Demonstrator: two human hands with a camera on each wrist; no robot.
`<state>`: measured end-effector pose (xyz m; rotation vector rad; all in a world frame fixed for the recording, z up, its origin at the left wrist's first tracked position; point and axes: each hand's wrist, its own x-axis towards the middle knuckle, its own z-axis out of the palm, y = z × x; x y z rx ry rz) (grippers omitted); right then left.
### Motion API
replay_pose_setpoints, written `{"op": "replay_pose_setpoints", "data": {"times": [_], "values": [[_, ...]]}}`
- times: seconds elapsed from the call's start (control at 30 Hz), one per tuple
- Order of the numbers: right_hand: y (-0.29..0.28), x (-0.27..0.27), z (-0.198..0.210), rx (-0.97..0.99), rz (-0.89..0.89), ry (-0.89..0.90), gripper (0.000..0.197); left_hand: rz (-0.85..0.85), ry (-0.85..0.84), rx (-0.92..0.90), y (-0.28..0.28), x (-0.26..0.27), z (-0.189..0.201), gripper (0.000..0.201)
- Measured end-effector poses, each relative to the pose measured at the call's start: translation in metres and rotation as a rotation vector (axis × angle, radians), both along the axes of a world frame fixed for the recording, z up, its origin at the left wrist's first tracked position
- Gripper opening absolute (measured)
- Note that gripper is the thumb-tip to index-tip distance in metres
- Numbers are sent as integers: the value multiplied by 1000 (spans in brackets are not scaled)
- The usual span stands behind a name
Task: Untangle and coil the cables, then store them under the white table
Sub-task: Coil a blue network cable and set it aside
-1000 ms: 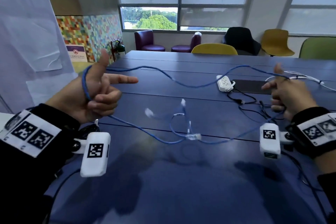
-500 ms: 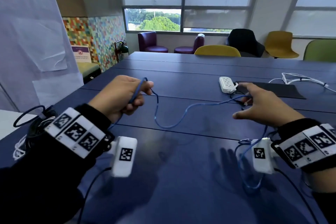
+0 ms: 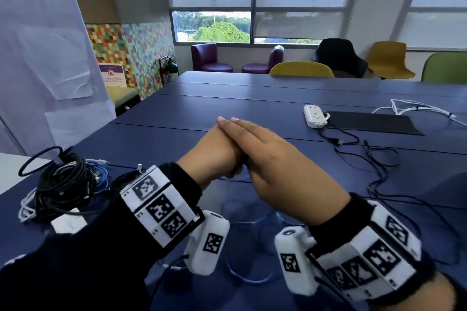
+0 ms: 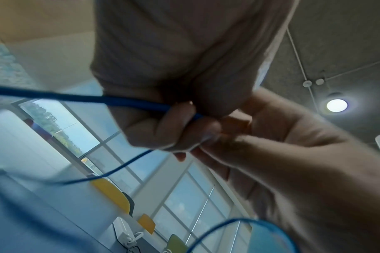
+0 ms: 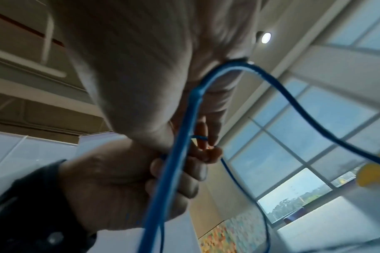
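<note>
Stretching toward tall windows, the dark blue table (image 3: pixel 227 103) fills a room with purple armchairs (image 3: pixel 207 58) and a yellow chair (image 3: pixel 300 69) along its far side. A white power strip (image 3: pixel 314 116) lies beside a black mat (image 3: pixel 371 122), with thin black cords (image 3: pixel 379 159) trailing near. A tangled bundle of cables (image 3: pixel 63 182) sits at the left edge. Above the middle, the left hand (image 3: pixel 214 151) curls its fingers round the blue cable (image 4: pixel 128 101). The right hand (image 3: pixel 273 159) overlaps it, fingers straight; the cable apparently passes through its thumb crook, though blur hides the grip. Blue loops hang below.
</note>
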<state>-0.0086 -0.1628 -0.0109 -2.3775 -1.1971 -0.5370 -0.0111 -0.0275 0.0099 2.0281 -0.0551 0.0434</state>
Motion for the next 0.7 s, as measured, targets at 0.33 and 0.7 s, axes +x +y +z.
{"op": "replay_pose_setpoints", "data": {"times": [0.33,0.7], "values": [[-29,5,-11,218,-63,70,39,-107,-78,-112,30,-20,-8,16],[-54,19,-15,230,-365,-19,36,-132,0,23,71,-40,-17,13]]}}
